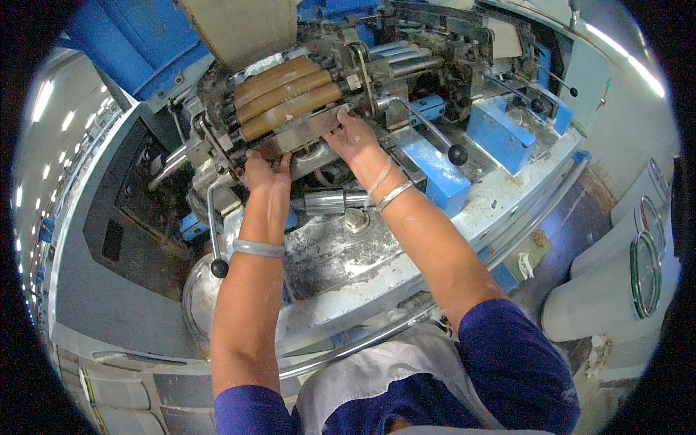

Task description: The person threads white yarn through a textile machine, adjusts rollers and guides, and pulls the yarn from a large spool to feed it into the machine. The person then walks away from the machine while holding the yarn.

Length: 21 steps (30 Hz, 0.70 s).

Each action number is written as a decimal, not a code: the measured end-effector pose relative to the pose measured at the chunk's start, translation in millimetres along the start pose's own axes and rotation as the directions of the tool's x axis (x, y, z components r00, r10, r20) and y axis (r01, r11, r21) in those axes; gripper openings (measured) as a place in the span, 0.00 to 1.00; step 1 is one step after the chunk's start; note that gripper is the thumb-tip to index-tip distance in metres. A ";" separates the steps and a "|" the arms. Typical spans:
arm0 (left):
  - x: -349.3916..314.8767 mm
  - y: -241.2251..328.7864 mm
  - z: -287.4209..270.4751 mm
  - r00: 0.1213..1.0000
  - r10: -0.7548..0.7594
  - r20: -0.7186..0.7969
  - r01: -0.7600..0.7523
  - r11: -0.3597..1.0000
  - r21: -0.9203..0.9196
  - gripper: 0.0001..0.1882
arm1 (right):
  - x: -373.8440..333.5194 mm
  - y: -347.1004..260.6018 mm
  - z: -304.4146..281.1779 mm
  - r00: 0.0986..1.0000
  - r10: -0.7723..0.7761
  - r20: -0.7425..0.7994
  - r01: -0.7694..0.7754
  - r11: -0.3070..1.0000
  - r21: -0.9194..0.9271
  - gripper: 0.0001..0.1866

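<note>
A narrow flat metal plate (303,135) lies lengthwise in front of several brown cylindrical rollers (290,105) in the machine. At its left end my left hand (265,171) is closed on the plate, with some fingertips hidden under it. My right hand (354,138) grips the other end, thumb on the upper face and the fingers mostly out of sight below. A metal bracket (360,76) stands at the right end of the rollers. Below my hands sits a shiny metal cylinder (324,201) over the dusty machine bed (341,254).
Black-knobbed levers flank my arms, one with its knob (219,268) at left, another with its knob (457,154) at right. Blue blocks (500,136) sit farther right. A raised beige cover (243,29) hangs above the rollers. White cans (605,297) stand on the floor at right.
</note>
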State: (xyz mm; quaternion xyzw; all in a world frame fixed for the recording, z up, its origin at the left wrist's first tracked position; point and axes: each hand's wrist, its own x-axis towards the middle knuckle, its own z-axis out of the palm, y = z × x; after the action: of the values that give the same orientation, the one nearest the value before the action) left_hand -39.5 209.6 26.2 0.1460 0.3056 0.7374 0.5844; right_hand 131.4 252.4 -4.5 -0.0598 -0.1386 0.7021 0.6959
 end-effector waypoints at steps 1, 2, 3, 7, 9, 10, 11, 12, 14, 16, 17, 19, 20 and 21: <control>2.9 -0.9 -0.9 0.999 0.026 0.035 -0.027 0.999 0.025 0.15 | 4.5 0.1 -4.0 1.000 0.008 -0.013 -0.008 0.999 -0.034 0.09; 5.2 -1.7 -1.7 0.998 0.028 0.049 -0.032 0.995 0.092 0.14 | 9.5 -0.3 -7.5 0.999 0.024 0.021 -0.022 0.997 -0.068 0.09; 6.7 -2.0 -2.6 0.992 0.040 0.119 -0.061 0.983 0.173 0.14 | 14.2 -0.3 -10.4 0.997 0.020 0.077 -0.011 0.994 -0.111 0.09; 6.8 -1.1 -4.7 0.999 0.017 0.050 -0.023 0.991 0.131 0.13 | 23.4 -2.5 -8.3 0.997 0.063 -0.040 -0.063 0.998 -0.002 0.13; 5.7 -0.1 -5.5 0.998 0.028 0.051 -0.034 0.993 0.111 0.15 | 13.8 -2.6 1.6 0.961 -0.171 0.217 0.253 0.861 -0.442 0.11; 5.9 -0.1 -5.3 0.992 0.062 0.112 -0.075 0.990 0.116 0.16 | 4.2 -3.4 7.9 0.995 -0.096 -0.012 0.081 0.899 -0.430 0.11; 6.4 0.2 -6.0 0.995 0.050 0.084 -0.061 0.990 0.128 0.17 | -7.3 -5.2 16.2 0.982 -0.025 -0.188 -0.045 0.934 -0.355 0.10; 7.8 -0.3 -6.1 0.996 0.053 0.076 -0.062 0.990 0.126 0.17 | -21.6 -5.6 24.9 0.982 -0.031 -0.188 -0.031 0.947 -0.321 0.10; 12.7 -1.9 -5.4 0.993 0.087 0.081 -0.097 0.987 0.124 0.19 | -61.7 -16.1 34.8 0.994 -0.084 0.066 0.107 0.813 -0.573 0.12; 17.6 -4.3 -5.2 0.987 0.102 0.122 -0.119 0.983 0.140 0.20 | -97.1 -27.2 47.3 0.986 -0.124 0.113 0.165 0.591 -0.789 0.15; 19.1 -5.8 -5.2 0.983 0.120 0.136 -0.140 0.979 0.150 0.19 | -113.3 -36.8 52.1 0.979 -0.100 0.176 0.199 0.322 -0.925 0.14; 19.4 -8.3 -5.3 0.992 0.095 0.086 -0.109 0.979 0.172 0.18 | -140.9 -51.9 58.4 0.954 0.144 0.262 0.285 -0.178 -0.942 0.13; 18.3 -8.7 -5.0 0.994 0.091 0.056 -0.099 0.980 0.173 0.18 | -155.1 -57.2 57.4 0.939 0.287 0.189 0.296 -0.392 -0.871 0.13; 16.5 -8.9 -3.7 0.994 0.103 0.029 -0.106 0.980 0.170 0.18 | -167.8 -59.2 54.9 0.909 0.390 0.145 0.362 -0.569 -0.739 0.13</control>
State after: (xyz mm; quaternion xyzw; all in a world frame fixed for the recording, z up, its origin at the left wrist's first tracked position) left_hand -39.3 225.4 15.5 0.2190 0.3537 0.7367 0.5332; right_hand 177.2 79.1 46.1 -0.4942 -0.8256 0.1918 0.1931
